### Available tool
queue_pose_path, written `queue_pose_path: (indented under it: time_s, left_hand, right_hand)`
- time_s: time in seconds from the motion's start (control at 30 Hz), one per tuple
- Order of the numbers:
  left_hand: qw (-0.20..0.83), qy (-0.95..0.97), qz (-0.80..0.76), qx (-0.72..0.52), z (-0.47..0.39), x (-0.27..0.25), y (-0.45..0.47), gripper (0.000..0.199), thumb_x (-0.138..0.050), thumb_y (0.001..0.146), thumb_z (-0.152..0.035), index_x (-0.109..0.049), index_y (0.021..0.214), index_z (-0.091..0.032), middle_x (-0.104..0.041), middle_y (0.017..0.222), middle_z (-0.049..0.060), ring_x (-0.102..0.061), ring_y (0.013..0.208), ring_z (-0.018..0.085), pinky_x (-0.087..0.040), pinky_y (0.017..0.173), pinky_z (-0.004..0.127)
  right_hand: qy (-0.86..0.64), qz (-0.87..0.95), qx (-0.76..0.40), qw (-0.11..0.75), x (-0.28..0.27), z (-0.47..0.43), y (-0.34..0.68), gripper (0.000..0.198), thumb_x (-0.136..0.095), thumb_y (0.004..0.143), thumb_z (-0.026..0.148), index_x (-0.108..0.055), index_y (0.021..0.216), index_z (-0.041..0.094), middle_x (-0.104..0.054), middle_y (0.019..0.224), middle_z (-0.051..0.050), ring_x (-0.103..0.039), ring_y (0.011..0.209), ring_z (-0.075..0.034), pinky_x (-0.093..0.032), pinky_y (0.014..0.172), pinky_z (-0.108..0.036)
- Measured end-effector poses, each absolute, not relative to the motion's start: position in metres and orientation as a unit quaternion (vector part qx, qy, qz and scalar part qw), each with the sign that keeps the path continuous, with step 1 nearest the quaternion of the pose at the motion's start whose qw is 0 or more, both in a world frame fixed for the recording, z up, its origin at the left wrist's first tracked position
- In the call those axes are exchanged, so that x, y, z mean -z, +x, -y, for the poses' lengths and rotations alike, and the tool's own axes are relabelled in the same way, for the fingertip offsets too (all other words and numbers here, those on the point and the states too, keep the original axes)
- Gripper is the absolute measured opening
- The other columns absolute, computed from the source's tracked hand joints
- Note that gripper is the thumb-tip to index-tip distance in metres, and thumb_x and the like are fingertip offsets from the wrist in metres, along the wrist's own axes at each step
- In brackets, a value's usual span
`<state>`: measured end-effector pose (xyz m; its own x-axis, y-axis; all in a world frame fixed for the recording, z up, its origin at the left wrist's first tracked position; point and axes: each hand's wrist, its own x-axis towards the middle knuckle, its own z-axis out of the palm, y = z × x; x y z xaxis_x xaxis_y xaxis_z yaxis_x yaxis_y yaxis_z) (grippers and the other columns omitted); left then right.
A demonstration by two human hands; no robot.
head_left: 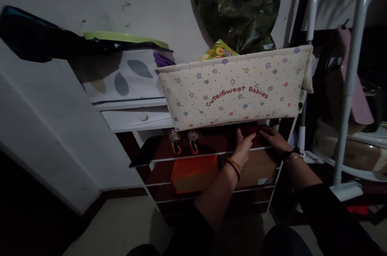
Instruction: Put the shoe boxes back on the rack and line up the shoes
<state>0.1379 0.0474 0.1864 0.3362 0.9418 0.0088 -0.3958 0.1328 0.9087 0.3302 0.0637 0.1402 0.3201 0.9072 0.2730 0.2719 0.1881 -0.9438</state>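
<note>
Maroon shelving (pixel 216 140), beneath the cream star-printed fabric bin (pixel 236 103), held a dark-red object (pixel 259 140); I observed left hand (pixel 242 146) and right hand (pixel 276 141) flanking it, grip undeterminable.

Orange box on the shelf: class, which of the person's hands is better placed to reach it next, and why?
Probably the left hand: it is nearer the orange box, while the right hand is farther right. Both hands are at a dark red item, though.
</note>
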Motion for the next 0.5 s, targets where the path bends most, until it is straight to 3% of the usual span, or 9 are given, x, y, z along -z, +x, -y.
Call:
queue_pose_path:
  time_s: [0.17,0.33,0.5]
  left_hand:
    - [0.643,0.458,-0.310,-0.530,-0.048,-0.188,0.135,0.080,-0.082,0.077,-0.022,-0.045,0.147,-0.024,-0.064,0.141,0.015,-0.064,0.126,0.026,-0.047,0.110,0.042]
    - [0.619,0.467,-0.310,-0.550,-0.051,-0.195,0.102,0.074,-0.086,0.079,-0.033,-0.046,0.141,-0.022,-0.065,0.140,0.016,-0.064,0.126,0.026,-0.047,0.109,0.041]
    - [0.604,0.480,-0.286,-0.569,-0.068,-0.191,0.054,0.068,-0.091,0.072,-0.041,-0.054,0.125,-0.022,-0.068,0.131,0.011,-0.066,0.110,0.021,-0.053,0.087,0.032]
  right_hand:
    - [-0.587,0.518,-0.257,0.566,-0.140,-0.064,0.329,0.061,-0.076,0.080,0.061,-0.069,0.123,0.019,-0.075,0.124,-0.013,-0.071,0.115,-0.030,-0.052,0.109,-0.052]
    - [-0.612,0.515,-0.239,0.550,-0.137,-0.067,0.332,0.058,-0.077,0.080,0.058,-0.070,0.121,0.018,-0.076,0.120,-0.013,-0.071,0.113,-0.032,-0.051,0.107,-0.054]
    - [-0.626,0.513,-0.234,0.539,-0.136,-0.067,0.332,0.056,-0.073,0.083,0.059,-0.068,0.120,0.018,-0.075,0.121,-0.014,-0.070,0.111,-0.031,-0.050,0.108,-0.053]
